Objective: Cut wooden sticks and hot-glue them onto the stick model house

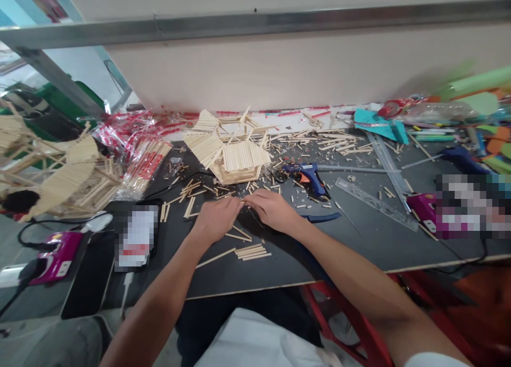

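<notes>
My left hand point(217, 218) and my right hand point(276, 209) meet above the dark table, fingers pinched together. Between their fingertips shows the tip of a small wooden stick point(242, 201); most of it is hidden. Just beyond my hands stands a model house of wooden sticks point(239, 153) with slatted roof panels. Closer to me, a short row of cut sticks point(253, 252) lies beside a longer stick point(215, 258). A blue glue gun point(313, 178) rests beyond my right hand, and a dark blue-handled tool point(322, 217) lies partly behind that hand.
Stick offcuts point(333, 141) litter the table's back. A clear ruler point(375, 203) lies at right. Wrapped stick bundles point(146, 162), a second stick model point(75, 170) and a phone point(138, 236) are at left. Purple power strips point(56, 255) with cords sit on both sides.
</notes>
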Motion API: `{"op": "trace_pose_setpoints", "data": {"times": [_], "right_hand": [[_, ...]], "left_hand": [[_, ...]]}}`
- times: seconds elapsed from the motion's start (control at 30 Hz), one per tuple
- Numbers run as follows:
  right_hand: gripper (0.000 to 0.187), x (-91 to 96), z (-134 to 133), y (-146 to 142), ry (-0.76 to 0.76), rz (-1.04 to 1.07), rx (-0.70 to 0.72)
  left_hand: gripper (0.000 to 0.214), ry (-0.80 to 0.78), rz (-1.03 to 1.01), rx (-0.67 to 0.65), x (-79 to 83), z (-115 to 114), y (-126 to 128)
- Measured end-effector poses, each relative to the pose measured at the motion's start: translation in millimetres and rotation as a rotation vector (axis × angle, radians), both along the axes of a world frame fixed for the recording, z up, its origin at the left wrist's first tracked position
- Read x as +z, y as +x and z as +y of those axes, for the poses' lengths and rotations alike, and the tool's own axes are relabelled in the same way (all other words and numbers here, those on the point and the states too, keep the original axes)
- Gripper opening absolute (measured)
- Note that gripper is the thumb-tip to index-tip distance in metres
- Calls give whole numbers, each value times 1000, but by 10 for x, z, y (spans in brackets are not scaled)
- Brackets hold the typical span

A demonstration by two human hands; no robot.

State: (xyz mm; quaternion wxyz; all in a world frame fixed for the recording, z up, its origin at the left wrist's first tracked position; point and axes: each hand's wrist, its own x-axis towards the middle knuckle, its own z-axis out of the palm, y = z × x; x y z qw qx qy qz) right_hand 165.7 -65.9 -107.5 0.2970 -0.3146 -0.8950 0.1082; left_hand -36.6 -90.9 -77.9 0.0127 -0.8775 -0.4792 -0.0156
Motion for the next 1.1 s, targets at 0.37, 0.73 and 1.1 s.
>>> {"op": "trace_pose_setpoints", "data": {"times": [0.37, 0.73, 1.1], "right_hand": [[26, 33, -34, 25, -41, 15, -19], [24, 57, -50, 22, 23, -5, -23], [23, 65, -27, 12, 37, 14, -1]], "left_hand": [[28, -70, 49, -48, 23, -10, -20], [28, 55, -56, -65, -47, -35, -68], [30, 15, -43, -8, -1, -49, -51]]}}
